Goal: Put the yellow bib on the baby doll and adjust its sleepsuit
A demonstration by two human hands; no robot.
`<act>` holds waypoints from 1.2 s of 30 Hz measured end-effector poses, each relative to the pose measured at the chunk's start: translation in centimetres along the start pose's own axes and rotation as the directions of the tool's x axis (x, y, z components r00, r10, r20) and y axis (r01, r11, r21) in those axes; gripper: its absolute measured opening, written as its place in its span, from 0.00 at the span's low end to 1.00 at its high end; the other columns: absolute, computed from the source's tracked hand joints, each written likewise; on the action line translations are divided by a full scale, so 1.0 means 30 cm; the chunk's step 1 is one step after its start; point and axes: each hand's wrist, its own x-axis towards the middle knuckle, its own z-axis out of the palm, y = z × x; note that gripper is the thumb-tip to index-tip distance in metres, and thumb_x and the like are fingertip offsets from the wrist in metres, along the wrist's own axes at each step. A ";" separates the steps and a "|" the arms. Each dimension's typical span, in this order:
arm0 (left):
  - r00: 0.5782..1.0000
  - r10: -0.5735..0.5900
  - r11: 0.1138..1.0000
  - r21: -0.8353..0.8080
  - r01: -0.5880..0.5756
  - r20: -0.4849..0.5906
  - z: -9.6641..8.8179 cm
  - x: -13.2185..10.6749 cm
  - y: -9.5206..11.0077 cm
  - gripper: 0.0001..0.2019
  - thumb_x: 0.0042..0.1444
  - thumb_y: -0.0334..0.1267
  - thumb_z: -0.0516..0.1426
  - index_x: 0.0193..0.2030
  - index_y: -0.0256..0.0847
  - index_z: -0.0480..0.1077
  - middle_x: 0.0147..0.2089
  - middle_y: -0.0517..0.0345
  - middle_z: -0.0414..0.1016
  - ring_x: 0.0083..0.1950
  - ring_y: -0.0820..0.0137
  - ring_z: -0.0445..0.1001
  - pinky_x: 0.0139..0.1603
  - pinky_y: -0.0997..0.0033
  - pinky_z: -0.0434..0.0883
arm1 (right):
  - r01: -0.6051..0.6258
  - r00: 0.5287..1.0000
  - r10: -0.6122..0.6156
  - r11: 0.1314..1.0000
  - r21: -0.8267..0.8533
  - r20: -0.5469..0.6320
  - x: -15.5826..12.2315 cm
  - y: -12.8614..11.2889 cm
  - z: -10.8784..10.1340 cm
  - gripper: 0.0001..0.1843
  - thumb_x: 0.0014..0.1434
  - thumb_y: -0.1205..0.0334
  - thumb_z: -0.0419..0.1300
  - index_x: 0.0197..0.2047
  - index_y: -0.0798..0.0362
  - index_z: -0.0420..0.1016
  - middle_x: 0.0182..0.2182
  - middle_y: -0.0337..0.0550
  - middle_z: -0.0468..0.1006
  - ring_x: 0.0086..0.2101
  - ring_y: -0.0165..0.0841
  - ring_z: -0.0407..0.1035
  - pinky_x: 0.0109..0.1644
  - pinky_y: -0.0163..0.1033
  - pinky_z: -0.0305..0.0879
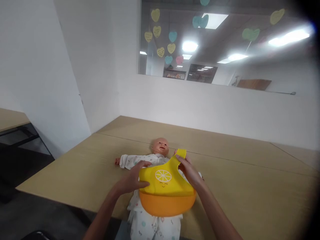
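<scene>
A baby doll (160, 146) in a white patterned sleepsuit lies on its back on the wooden table (82, 170), head toward the wall. A yellow silicone bib (165, 183) with a lemon print and an orange catch pocket rests on the doll's chest. My left hand (133, 178) grips the bib's left side, thumb and fingers closed on it. My right hand (188, 170) pinches the bib's right neck strap near the doll's shoulder. The doll's torso is mostly hidden under the bib.
White walls stand behind and to the left of the table. A window (212, 43) above shows heart-shaped paper stickers and ceiling lights. Another table edge (12, 120) is at far left, with dark floor below.
</scene>
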 end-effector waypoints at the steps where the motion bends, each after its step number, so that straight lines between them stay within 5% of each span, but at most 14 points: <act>1: 0.999 -0.007 1.000 0.010 0.008 -0.043 0.006 0.005 -0.008 0.31 0.50 0.39 0.66 0.63 0.46 0.67 0.67 0.48 0.71 0.70 0.55 0.67 0.74 0.49 0.63 | 0.001 1.000 -0.001 1.000 0.005 0.006 -0.003 0.000 -0.004 0.44 0.48 0.35 0.79 0.59 0.51 0.74 0.42 0.41 0.75 0.40 0.34 0.67 0.36 0.32 0.66; 5: 0.977 -0.071 0.997 -0.018 0.069 -0.202 0.023 0.026 -0.045 0.22 0.56 0.44 0.60 0.57 0.44 0.70 0.62 0.46 0.75 0.63 0.55 0.73 0.64 0.49 0.73 | 0.001 1.000 -0.001 0.998 -0.056 0.011 -0.002 0.012 -0.036 0.40 0.51 0.34 0.77 0.57 0.49 0.76 0.49 0.42 0.75 0.43 0.35 0.68 0.40 0.33 0.67; 9: 0.932 -0.164 0.985 -0.107 0.137 -0.324 0.020 0.033 -0.092 0.23 0.60 0.50 0.55 0.58 0.42 0.70 0.63 0.43 0.74 0.59 0.55 0.76 0.56 0.51 0.78 | -0.027 0.997 0.040 0.985 -0.170 0.070 0.017 0.048 -0.078 0.35 0.57 0.29 0.71 0.54 0.49 0.78 0.47 0.42 0.76 0.42 0.35 0.69 0.47 0.34 0.67; 15: 0.972 -0.129 0.965 -0.250 0.077 -0.196 -0.003 0.012 -0.116 0.23 0.57 0.41 0.52 0.58 0.41 0.70 0.61 0.41 0.76 0.55 0.60 0.80 0.52 0.56 0.79 | -0.059 0.983 0.066 0.997 -0.045 0.169 0.008 0.091 -0.097 0.31 0.63 0.36 0.70 0.60 0.47 0.76 0.56 0.44 0.74 0.52 0.41 0.70 0.55 0.37 0.68; 19: 0.967 -0.166 0.976 -0.175 0.132 -0.192 -0.013 0.015 -0.085 0.20 0.57 0.43 0.57 0.55 0.43 0.73 0.56 0.46 0.79 0.52 0.61 0.80 0.52 0.58 0.78 | -0.042 0.982 0.048 0.998 -0.036 0.182 0.001 0.103 -0.094 0.29 0.65 0.38 0.70 0.62 0.44 0.75 0.52 0.41 0.75 0.42 0.34 0.69 0.44 0.33 0.66; 24: 0.973 -0.076 0.997 -0.013 0.075 -0.217 -0.005 0.031 -0.047 0.15 0.55 0.43 0.63 0.49 0.45 0.76 0.55 0.51 0.80 0.48 0.63 0.77 0.44 0.66 0.73 | -0.023 0.984 0.034 0.998 -0.062 0.173 -0.023 0.104 -0.068 0.32 0.65 0.39 0.70 0.65 0.42 0.72 0.40 0.36 0.71 0.27 0.26 0.55 0.29 0.30 0.54; 29: 0.947 -0.014 1.000 0.007 0.017 -0.320 0.010 0.048 -0.018 0.06 0.57 0.41 0.59 0.37 0.42 0.73 0.37 0.57 0.76 0.36 0.69 0.69 0.36 0.72 0.64 | -0.005 0.974 0.016 0.999 -0.047 0.225 -0.079 0.055 -0.010 0.32 0.64 0.42 0.71 0.65 0.43 0.72 0.42 0.37 0.71 0.26 0.22 0.53 0.28 0.26 0.53; 36: 0.866 -0.112 0.950 -0.308 -0.050 -0.488 -0.038 0.003 0.141 0.20 0.60 0.59 0.61 0.37 0.41 0.69 0.33 0.60 0.69 0.34 0.71 0.66 0.33 0.76 0.65 | -0.044 0.952 -0.019 0.979 0.199 0.305 -0.208 -0.144 0.068 0.33 0.61 0.52 0.73 0.67 0.43 0.72 0.58 0.46 0.70 0.29 0.26 0.62 0.22 0.26 0.60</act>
